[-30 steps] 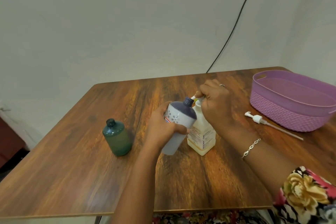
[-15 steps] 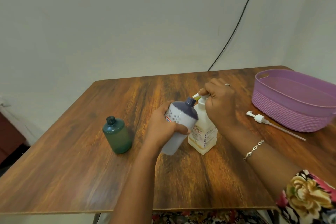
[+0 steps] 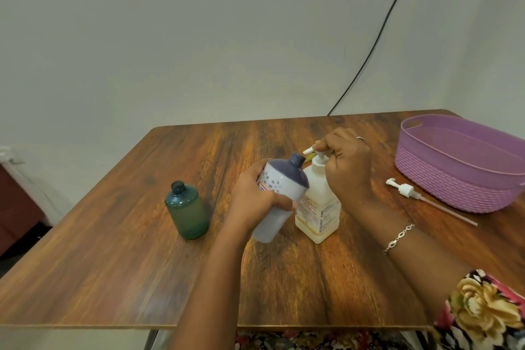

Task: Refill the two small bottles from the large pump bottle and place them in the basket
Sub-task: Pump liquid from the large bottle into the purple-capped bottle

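A pale wall [image 3: 199, 37] is filling the upper half of the view, with a black cable [image 3: 377, 34] running down it to the table's far edge. A wooden table [image 3: 113, 278] is spreading below; its near edge is crossing the bottom of the view, and its left edge is slanting away toward the wall. A broad stretch of bare wood is lying between that near edge and the bottles.

A purple basket [image 3: 454, 196] is sitting at the far right corner, close to the table's back edge, with its right end running out of view.

The large pump bottle [image 3: 318, 207] is standing upright near the table's middle. The right hand [image 3: 349, 167] is curling over its pump head and grasping it. The left hand [image 3: 252, 202] is wrapping around a pale bottle [image 3: 279, 193] with a dark top, tilting its open neck right beside the pump's nozzle.

A green bottle [image 3: 187, 213] is standing uncapped to the left, apart from the hands and nearer the left edge. A loose pump [image 3: 406, 190] with a long tube is lying just in front of the basket, between it and the right forearm.
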Tool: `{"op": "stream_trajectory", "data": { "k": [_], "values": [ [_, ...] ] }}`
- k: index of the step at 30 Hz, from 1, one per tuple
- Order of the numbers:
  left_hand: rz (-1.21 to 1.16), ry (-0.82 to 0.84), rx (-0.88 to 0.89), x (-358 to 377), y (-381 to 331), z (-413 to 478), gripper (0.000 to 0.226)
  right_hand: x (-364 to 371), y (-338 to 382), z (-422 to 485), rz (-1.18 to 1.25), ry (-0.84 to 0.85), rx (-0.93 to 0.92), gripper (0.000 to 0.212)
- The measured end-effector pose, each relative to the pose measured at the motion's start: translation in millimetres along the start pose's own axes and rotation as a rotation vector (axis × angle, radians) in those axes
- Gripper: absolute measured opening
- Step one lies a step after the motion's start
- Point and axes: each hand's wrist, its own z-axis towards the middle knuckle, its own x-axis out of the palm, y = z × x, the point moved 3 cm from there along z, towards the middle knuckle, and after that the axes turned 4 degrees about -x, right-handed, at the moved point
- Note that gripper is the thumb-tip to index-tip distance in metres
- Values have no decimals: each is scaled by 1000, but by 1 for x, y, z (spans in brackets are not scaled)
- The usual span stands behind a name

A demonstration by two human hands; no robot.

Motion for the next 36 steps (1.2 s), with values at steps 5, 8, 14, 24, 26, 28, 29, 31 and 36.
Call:
{"op": "stream_trajectory", "data": {
  "k": [5,8,14,24,26,28,29,31,36],
  "values": [
    [-5,2,13,0,-2,0,60,-2,-1,7,-2,20,2,18],
    [0,1,4,2,-1,2,61,2,-1,-1,-51,30,-27,18],
    [-1,9,12,2,-2,4,61,-4,-2,8,37,45,-1,30],
    [-5,32,21,3,-4,7,56,-1,0,1,18,23,7,22],
    [-3,35,20,2,-3,7,57,-4,-1,6,60,32,21,22],
    [0,40,24,1,-3,7,57,-6,-4,12,80,48,32,28],
    [-2,39,27,0,-3,7,57,-6,-4,14,81,52,33,31],
    [-6,39,26,0,-2,8,57,-4,-2,12,40,39,6,28],
    [-27,36,16,0,0,9,56,1,-2,0,-28,39,-39,22]
  ]
}}
